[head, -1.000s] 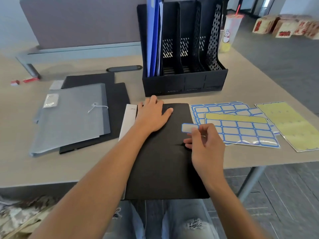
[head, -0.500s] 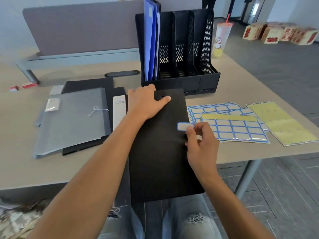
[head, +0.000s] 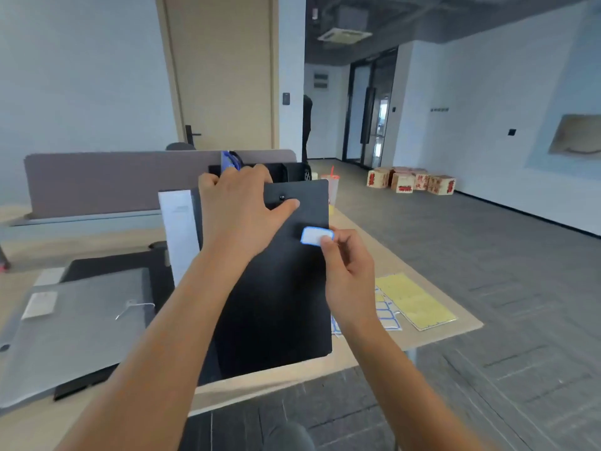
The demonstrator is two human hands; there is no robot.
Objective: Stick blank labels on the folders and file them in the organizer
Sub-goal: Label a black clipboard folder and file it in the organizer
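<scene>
A black folder (head: 279,294) stands tilted upright off the desk, its white spine strip (head: 179,229) showing on the left. My left hand (head: 242,206) grips its top edge. My right hand (head: 349,271) pinches a blank white label with a blue border (head: 312,236) against the folder's upper right face. The black organizer (head: 292,172) is mostly hidden behind the folder and my left hand, with blue folders (head: 229,160) sticking out of it.
A grey folder (head: 74,323) lies on black folders (head: 113,265) at the left of the desk. Label sheets (head: 413,302) lie at the right, near the desk edge (head: 292,379). A cup (head: 331,187) stands behind the folder. Cardboard boxes (head: 409,182) sit on the floor.
My left hand has lifted the black folder from flat on the desk to upright. My right hand rose with the label. The view has tilted up toward the room.
</scene>
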